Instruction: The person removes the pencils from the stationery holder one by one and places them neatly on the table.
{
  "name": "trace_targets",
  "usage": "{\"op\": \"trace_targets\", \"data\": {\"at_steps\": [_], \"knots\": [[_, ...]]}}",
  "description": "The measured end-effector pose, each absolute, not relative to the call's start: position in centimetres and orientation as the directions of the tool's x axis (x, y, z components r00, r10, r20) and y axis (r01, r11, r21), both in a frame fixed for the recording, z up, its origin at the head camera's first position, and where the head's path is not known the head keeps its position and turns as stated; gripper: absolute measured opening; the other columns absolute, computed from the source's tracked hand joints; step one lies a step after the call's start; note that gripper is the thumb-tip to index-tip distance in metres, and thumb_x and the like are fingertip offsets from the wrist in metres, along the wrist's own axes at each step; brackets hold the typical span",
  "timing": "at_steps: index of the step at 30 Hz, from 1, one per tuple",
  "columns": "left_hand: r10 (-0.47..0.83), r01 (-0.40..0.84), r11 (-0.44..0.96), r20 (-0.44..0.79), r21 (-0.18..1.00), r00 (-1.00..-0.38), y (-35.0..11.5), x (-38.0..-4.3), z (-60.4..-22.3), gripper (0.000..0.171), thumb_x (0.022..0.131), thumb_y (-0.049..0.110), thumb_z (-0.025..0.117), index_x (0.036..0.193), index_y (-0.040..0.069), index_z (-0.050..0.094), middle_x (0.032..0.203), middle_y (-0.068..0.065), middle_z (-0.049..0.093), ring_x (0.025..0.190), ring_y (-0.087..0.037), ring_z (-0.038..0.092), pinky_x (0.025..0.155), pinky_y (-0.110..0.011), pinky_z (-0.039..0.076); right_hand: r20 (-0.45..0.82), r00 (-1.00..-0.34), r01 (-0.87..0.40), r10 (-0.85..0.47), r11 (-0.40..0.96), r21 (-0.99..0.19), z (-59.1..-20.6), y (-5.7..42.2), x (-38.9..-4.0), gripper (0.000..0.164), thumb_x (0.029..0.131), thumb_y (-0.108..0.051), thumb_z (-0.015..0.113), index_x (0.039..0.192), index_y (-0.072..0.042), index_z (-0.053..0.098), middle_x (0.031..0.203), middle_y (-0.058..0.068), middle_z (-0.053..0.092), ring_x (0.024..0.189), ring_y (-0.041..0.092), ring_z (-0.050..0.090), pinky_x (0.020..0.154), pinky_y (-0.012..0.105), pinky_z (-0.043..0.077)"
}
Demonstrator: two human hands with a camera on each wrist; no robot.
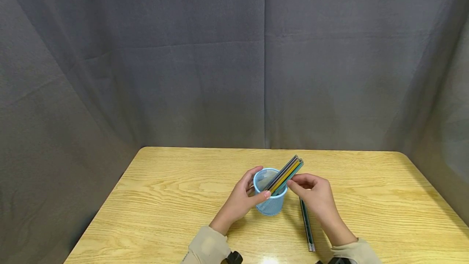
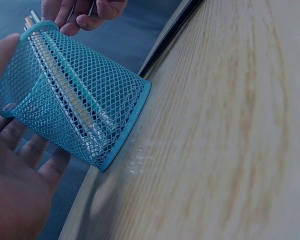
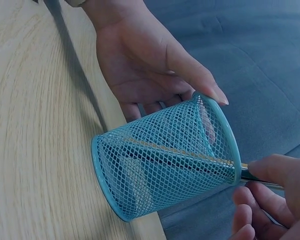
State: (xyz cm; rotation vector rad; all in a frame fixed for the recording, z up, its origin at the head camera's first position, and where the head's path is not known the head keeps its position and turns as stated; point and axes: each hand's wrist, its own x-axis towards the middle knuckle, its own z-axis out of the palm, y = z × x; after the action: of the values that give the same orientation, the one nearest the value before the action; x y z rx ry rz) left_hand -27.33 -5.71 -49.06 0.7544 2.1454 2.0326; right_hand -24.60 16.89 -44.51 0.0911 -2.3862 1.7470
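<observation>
The table (image 1: 165, 199) has a pale yellow wood-grain top with rounded far corners and a bright glare at the near edge. Grey curtain (image 1: 183, 93) hangs behind it and at both sides, with a vertical seam near the middle. On the table stands a light-blue mesh cup (image 1: 270, 207), round, with a smooth solid rim. Slender pencils (image 1: 285, 175), dark, yellow and green, lean in it, sticking out past the rim toward the right. The left hand (image 1: 239, 199) grips the cup, thumb at the rim; the right hand (image 1: 316, 194) pinches the pencils there. Dark sticks (image 1: 307, 225) lie beside the cup.
</observation>
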Motion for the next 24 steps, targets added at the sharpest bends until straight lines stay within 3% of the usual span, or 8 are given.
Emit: {"op": "trace_targets", "data": {"at_steps": [12,24], "knots": [[0.405,0.290,0.005,0.263,0.957,-0.876,-5.76,-27.47,-49.29,0.068,0.092,0.028,0.073,0.150,0.030,0.037,0.139,-0.001,0.054,0.128,-0.020,0.052,0.108,-0.044,0.039,0.179,-0.982,-0.148,0.060,0.341,-0.928,-44.29,16.66,-24.59,0.018,0.088,-0.017,0.077,0.097,-0.002,0.076,0.091,0.007,0.072,0.083,0.018,0.063,0.070,0.027,0.051],[0.407,0.286,0.008,0.258,0.958,-0.876,-5.77,-27.43,-49.17,0.067,0.092,0.028,0.072,0.150,0.031,0.037,0.139,-0.001,0.054,0.128,-0.020,0.051,0.109,-0.044,0.038,0.170,-0.982,-0.134,0.083,0.329,-0.935,-43.92,16.75,-24.23,0.024,0.089,-0.023,0.076,0.100,-0.002,0.076,0.097,0.007,0.070,0.088,0.017,0.060,0.071,0.027,0.051]]}}
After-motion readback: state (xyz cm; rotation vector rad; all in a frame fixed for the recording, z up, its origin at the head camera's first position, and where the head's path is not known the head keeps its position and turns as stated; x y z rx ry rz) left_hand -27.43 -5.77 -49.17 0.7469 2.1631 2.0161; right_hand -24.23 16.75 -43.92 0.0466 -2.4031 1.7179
